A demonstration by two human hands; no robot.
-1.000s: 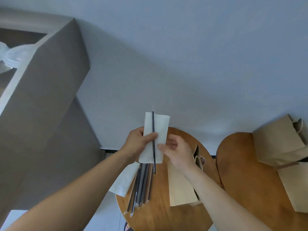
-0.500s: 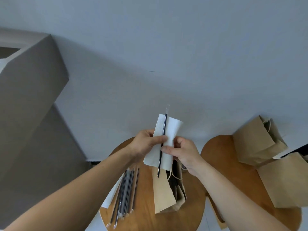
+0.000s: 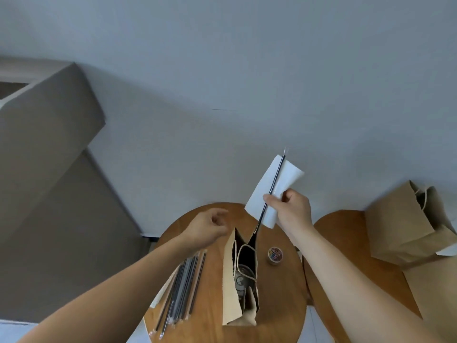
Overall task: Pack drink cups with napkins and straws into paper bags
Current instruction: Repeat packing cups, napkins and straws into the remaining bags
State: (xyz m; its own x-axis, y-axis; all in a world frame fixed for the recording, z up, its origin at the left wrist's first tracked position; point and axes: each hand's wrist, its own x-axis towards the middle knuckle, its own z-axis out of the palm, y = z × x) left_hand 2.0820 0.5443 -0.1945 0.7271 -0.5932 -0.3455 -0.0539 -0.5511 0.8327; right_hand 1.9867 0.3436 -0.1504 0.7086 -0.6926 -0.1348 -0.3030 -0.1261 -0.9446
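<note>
My right hand (image 3: pixel 293 210) pinches a white napkin (image 3: pixel 272 188) and a black wrapped straw (image 3: pixel 274 184) together, held tilted above the table. The straw's lower tip hangs at the mouth of an open brown paper bag (image 3: pixel 228 280) standing on the round wooden table (image 3: pixel 279 305). A lidded drink cup (image 3: pixel 243 276) shows inside that bag. My left hand (image 3: pixel 209 227) hovers just left of the bag's top, fingers loosely curled, holding nothing. Several wrapped straws (image 3: pixel 181 285) lie on the table at the left, over a stack of white napkins (image 3: pixel 162 292).
A small tub of coloured paper clips (image 3: pixel 275 255) sits right of the bag. A second round table (image 3: pixel 346 256) at the right carries two more brown paper bags (image 3: pixel 405 224). A grey cabinet (image 3: pixel 49 169) stands at the left, before a pale wall.
My left hand has let go of the napkin and straw and dropped toward the bag. My right hand now holds both alone, shifted right and tilted, the straw's tip at the bag mouth.
</note>
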